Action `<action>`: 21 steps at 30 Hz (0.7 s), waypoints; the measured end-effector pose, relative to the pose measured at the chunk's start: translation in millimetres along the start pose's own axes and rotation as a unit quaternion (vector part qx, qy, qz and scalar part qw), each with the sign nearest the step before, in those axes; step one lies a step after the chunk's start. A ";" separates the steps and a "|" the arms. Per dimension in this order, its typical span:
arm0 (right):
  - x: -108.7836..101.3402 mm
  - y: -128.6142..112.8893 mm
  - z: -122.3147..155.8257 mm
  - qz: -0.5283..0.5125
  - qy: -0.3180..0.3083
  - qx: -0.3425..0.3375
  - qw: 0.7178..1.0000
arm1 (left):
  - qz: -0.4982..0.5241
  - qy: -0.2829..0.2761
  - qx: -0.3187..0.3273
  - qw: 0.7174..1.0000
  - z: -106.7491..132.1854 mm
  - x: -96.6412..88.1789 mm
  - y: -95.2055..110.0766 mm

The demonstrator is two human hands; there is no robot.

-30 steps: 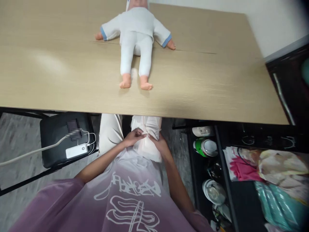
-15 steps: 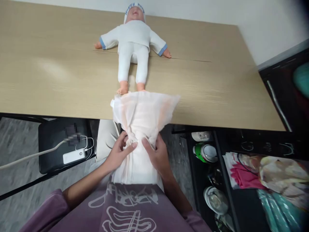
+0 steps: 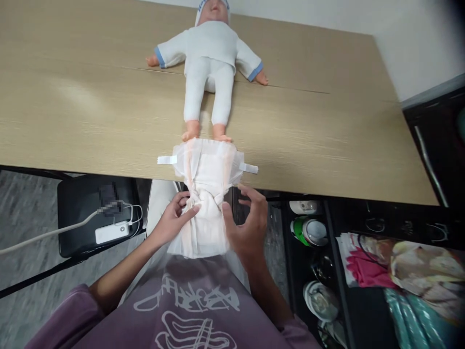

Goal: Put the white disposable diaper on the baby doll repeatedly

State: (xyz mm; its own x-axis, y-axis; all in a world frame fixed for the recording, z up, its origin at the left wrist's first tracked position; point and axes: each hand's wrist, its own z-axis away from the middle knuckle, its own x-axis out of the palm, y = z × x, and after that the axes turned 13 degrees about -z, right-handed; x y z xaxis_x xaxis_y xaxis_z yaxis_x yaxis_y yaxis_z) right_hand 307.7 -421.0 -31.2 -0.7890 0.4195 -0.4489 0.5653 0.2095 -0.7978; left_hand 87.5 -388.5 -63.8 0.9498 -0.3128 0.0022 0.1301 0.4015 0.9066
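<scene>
An unfolded white diaper (image 3: 209,232) hangs in front of me, its far end resting at the table's front edge with a tape tab sticking out on each side. My left hand (image 3: 178,213) grips its left edge at the gathered middle, thumb on top and fingers underneath. On the other side my right hand (image 3: 249,223) has its fingers spread and raised, with only the thumb by the diaper's right edge; whether the thumb presses on it I cannot tell. Beyond the diaper a baby doll (image 3: 210,46) in white clothes lies on its back, feet towards me.
The wooden table (image 3: 308,135) spans the far side. At left stands a black stool (image 3: 76,208) with a white power strip (image 3: 112,233) and cables. To the right, a dark shelf holds a green-and-white can (image 3: 308,230), a pink cloth (image 3: 365,266) and teal plastic packs (image 3: 410,308).
My right hand has loosened from the diaper's edge and its fingers have spread. The diaper's far end now lies flatter, with both side tabs showing. The view has shifted slightly.
</scene>
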 end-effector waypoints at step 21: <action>83.3 23.7 -83.5 0.110 -0.284 -0.085 0.949 | -0.695 -0.024 0.445 0.565 -197.8 -98.4 166.5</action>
State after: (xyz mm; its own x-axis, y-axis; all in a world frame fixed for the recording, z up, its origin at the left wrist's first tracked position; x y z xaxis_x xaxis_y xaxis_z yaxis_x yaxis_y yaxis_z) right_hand 275.5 -307.3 -53.9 -0.6220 -0.0635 -0.7805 0.7243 0.3321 -0.6042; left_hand 72.0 -120.6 3.5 0.0956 0.1748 -0.9799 0.5248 -0.8454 -0.0996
